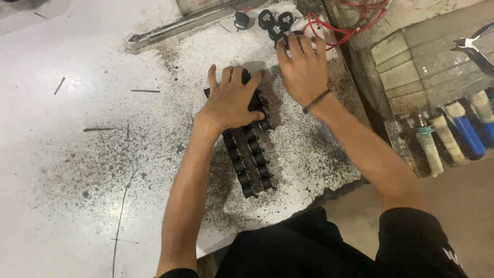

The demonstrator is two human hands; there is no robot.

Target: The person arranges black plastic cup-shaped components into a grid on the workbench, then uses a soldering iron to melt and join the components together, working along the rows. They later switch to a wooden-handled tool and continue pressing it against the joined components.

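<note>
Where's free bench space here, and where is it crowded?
Free: the white tabletop left of the left hand, only thin debris there. Crowded: the black part rows under that hand, and loose black parts and red wires by the right hand.

White speckled worktable (77, 154) carries two rows of black parts (252, 164), loose black caps (272, 23), a metal rail (190, 23)

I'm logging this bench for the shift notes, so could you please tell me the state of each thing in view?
Left hand: flat, palm down on the rows of black parts.
Right hand: fingers spread, reaching the loose black parts.
Rows of black parts: lying in two lines, partly covered.
Red wires: looped, loose.
Table: dusted with dark grit.
Pliers: lying unused.
</note>
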